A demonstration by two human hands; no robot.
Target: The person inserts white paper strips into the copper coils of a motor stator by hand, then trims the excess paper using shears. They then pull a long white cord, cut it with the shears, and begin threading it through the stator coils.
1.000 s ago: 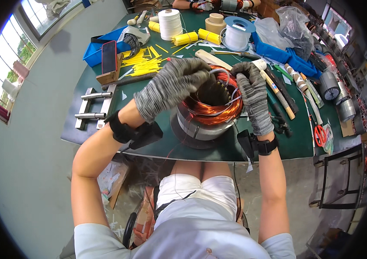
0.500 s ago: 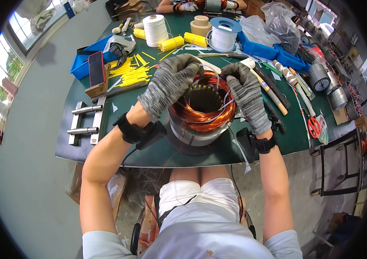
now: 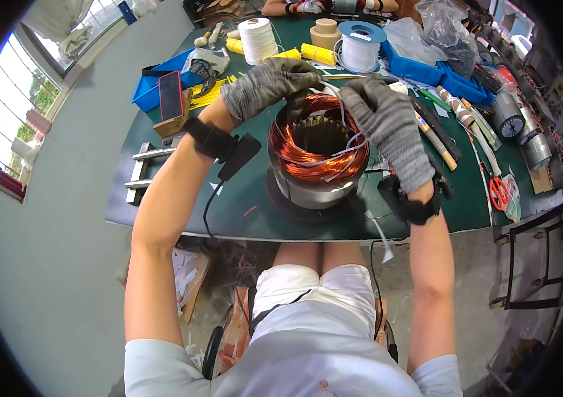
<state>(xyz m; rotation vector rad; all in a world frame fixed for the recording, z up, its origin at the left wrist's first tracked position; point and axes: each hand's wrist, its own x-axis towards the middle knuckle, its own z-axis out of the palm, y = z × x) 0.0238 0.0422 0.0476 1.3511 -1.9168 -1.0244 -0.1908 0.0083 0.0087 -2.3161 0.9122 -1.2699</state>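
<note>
A motor stator (image 3: 314,192) stands upright on the green table in front of me, its top ringed by copper wire coils (image 3: 318,165). Pale cord is laced through the coils. My left hand (image 3: 271,86), in a grey knit glove, is at the far left of the coil ring, its fingers closed on a white cord (image 3: 330,87). At the far right of the ring, my gloved right hand (image 3: 390,126) has its fingers bent and pinched near the same cord. The fingertips of both hands are partly hidden.
Behind the stator stand a white cord spool (image 3: 258,41), a blue-flanged reel (image 3: 362,49) and yellow bundles (image 3: 319,54). A phone (image 3: 171,96) leans by a blue bin (image 3: 146,92) at left. Red scissors (image 3: 498,193) lie right. Another person's hands (image 3: 309,6) work across the table.
My view has shifted, so the table sits further right and higher. My left hand has moved further over the far rim; my right hand stays at the right of the coils.
</note>
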